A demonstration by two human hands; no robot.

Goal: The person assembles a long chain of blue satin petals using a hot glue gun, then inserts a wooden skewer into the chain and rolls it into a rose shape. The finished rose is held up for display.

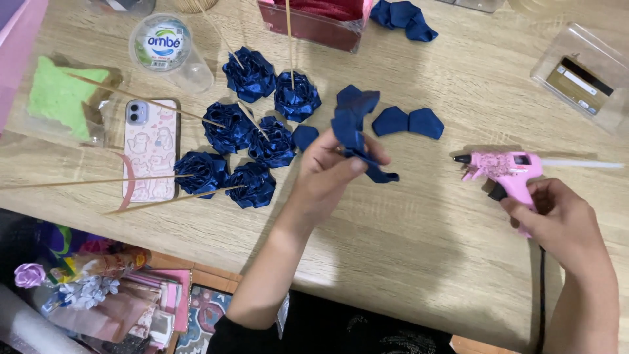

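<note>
Navy satin petals (354,124), pinched in a loose stack between thumb and fingers of my left hand (327,174), raised just above the worktop (406,249). My right hand (557,219) was wrapped round the grip of the pink glue gun (504,170), nozzle pointing left toward the petals. Risks as I judged them: hot tip near my fingertips, a drip landing on the wood, and the slippery stack fanning apart. Six finished blue roses (252,141) on skewers lay close by. Containers: red box (314,23) at the top held dark red fabric; clear box (580,75) top right held a card; sealed water cup (167,49) stood unopened.
</note>
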